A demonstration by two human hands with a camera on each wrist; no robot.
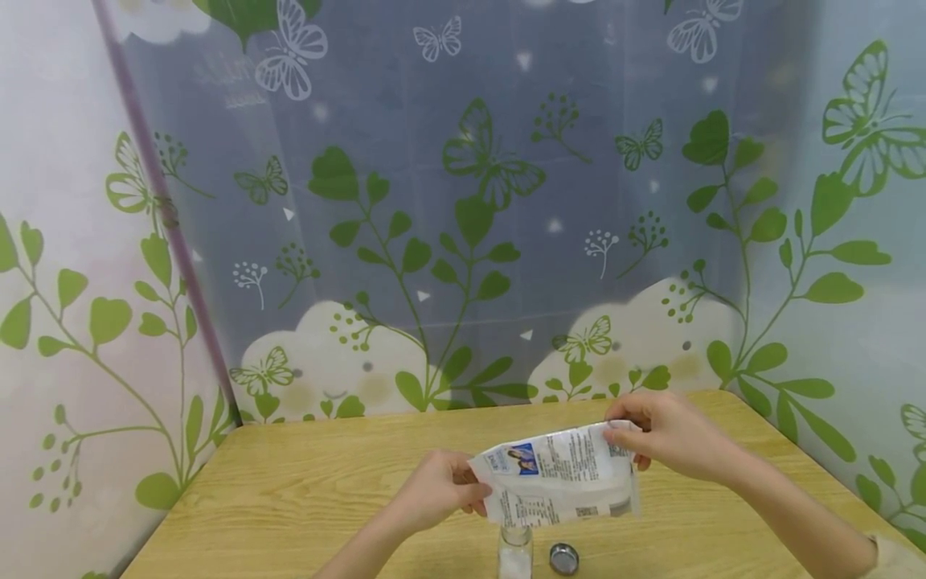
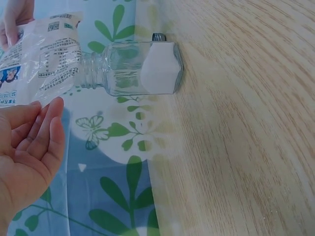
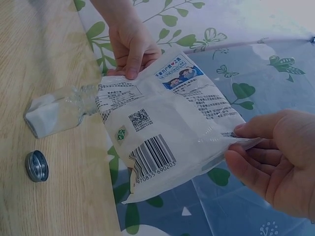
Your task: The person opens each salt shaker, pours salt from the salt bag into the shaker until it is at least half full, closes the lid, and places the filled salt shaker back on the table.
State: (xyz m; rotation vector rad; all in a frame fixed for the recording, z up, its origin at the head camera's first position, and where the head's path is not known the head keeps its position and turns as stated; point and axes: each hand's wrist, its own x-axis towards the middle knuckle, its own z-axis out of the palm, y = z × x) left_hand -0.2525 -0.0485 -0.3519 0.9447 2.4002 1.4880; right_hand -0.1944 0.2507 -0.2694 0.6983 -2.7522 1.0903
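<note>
Both hands hold up a white printed plastic packet, tilted over a small glass jar. My left hand pinches the packet's left end between thumb and fingers, close beside the jar's mouth. At the opposite end, my right hand grips a corner with thumb above and fingers below. The packet shows a barcode, small print and a blue picture panel. White powder fills the jar's lower part. In the head view the packet overlaps the jar's threaded neck.
A silver screw lid lies on the wood-grain table to the right of the jar. Behind the table hangs a curtain printed with leaves, butterflies and clouds, and similar patterned sheets stand on either side.
</note>
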